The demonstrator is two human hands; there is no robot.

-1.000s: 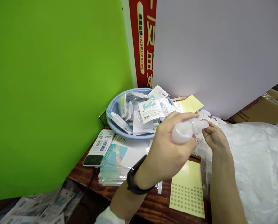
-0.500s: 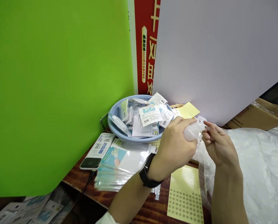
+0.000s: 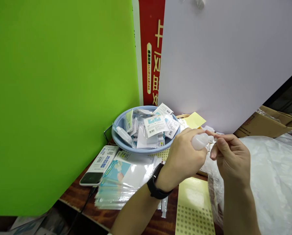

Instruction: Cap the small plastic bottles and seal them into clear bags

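Note:
My left hand (image 3: 187,153), with a black band (image 3: 158,182) on its wrist, is wrapped round a small translucent white squeeze bottle (image 3: 200,141). The bottle lies on its side in the fist, its narrow nozzle pointing right. At that nozzle are the bent fingers of my right hand (image 3: 234,156); the index finger reaches over the tip and the thumb is close below. Whatever small part is between them is hidden. Under the hands, a yellow sheet of small round stickers (image 3: 194,199) lies on the dark wooden table (image 3: 158,225).
Behind my left hand, a blue basin (image 3: 146,150) is full of bagged bottles and printed cards. Left of my forearm lie a stack of clear printed bags (image 3: 121,182) and a phone (image 3: 92,178) with a cable. Clear plastic sheeting (image 3: 270,182) covers the right; a cardboard box (image 3: 263,122) stands behind.
My right fingers have shifted, the index finger now stretched over the bottle's nozzle. The white piece seen above the bottle's neck no longer shows there. The view has tilted slightly.

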